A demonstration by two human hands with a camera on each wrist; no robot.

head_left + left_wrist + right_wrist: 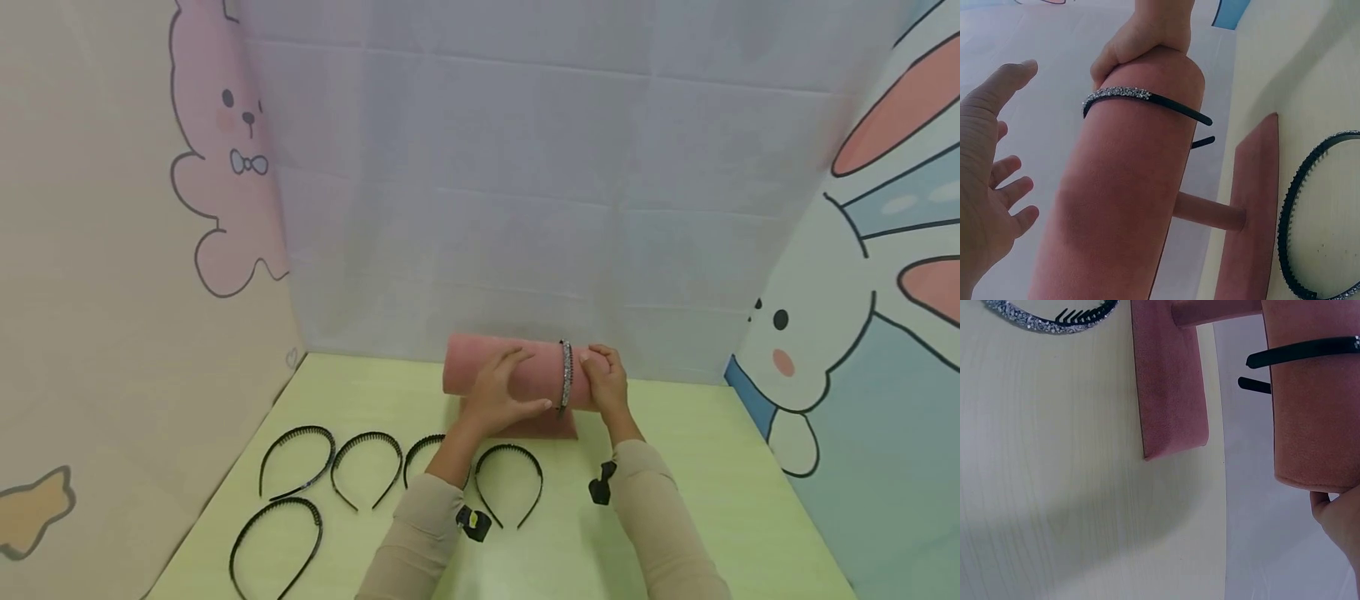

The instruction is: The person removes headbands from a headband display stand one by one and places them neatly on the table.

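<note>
On the green table (675,467), the left hand (498,392) half hides one headband (427,454).

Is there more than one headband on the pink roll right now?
No, the pink roll carries just one headband, a sparkly one near the end that the right hand grips.

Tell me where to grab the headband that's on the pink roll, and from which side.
Pinch the rhinestone headband at its crown, the top of the arch, coming from above. It straddles the pink roll with both thin tips pointing down along the sides, so lifting straight up likely frees it; the tips look too narrow for a firm hold.
</note>
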